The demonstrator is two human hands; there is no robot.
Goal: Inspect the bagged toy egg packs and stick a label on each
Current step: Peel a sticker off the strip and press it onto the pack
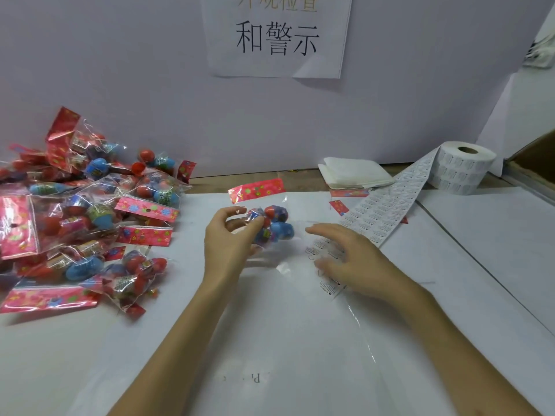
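Head view: a heap of bagged packs (pixel 81 211) lies at the left of the table (pixel 60 355). Just right of it, the left hand (pixel 231 235) pinches one egg pack (pixel 270 223) at mid-table, its red header pointing away. The right hand (pixel 351 259) hovers beside it, fingers loosely spread and grasping nothing, over the loose end of the label strip (pixel 387 208). Farther right stands the label roll (pixel 459 168).
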